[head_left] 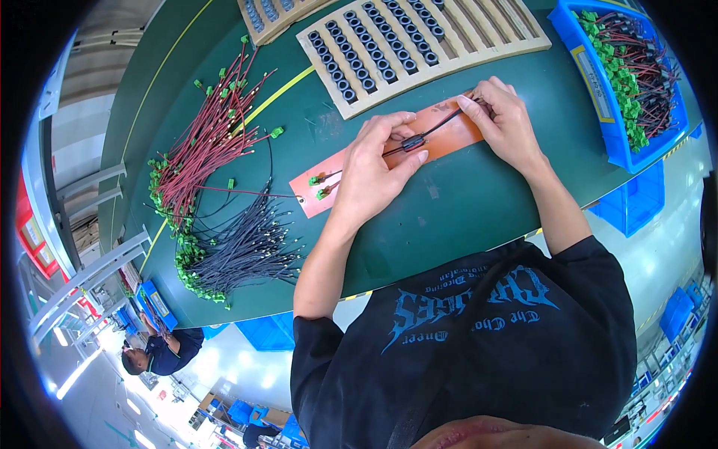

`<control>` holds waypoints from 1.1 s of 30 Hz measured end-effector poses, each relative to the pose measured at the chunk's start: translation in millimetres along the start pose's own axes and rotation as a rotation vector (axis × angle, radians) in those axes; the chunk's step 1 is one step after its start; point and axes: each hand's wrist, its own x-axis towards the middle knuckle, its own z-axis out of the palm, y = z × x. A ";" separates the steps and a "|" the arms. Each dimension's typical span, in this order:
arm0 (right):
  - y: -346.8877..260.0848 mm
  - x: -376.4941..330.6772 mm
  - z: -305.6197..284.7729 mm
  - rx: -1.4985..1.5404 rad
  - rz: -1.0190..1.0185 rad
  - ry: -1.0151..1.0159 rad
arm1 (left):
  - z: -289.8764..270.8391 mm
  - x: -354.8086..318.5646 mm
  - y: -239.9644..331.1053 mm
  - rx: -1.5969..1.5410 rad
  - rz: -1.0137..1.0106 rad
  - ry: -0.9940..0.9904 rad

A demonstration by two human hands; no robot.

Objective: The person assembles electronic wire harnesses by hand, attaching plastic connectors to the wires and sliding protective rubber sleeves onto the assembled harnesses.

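Observation:
A black ring-shaped core (413, 142) lies over an orange board (443, 120) with black wires (446, 120) running through it. My left hand (376, 163) is curled over the wires beside the core, its thumb and index finger on either side of it. At the wires' right end, the thumb and fingers of my right hand (507, 123) are pinched together on them. Two small green connectors (323, 193) sit on the board's left end, left of my left hand. My left palm and fingers hide part of the wires.
Beyond the board stands a wooden rack (351, 105) with rows of black ring cores. Bundles of red wires (209, 142) and black wires (243, 243) with green connectors lie left on the green table (419, 232). A blue bin (619, 142) of wired parts is at right.

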 end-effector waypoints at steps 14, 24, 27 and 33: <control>7.8 -5.2 3.8 0.050 -0.033 -0.001 | 15.9 94.6 2.9 -0.075 -0.148 -0.600; 15.4 6.8 -8.6 0.035 -0.080 -0.050 | 27.8 96.0 10.4 0.063 -0.169 -0.440; 19.0 6.1 -6.7 0.041 -0.042 -0.045 | 20.7 88.4 3.5 0.090 -0.020 -0.389; 16.9 3.6 -6.1 0.058 0.009 -0.010 | 3.5 9.3 -1.5 0.214 0.184 0.102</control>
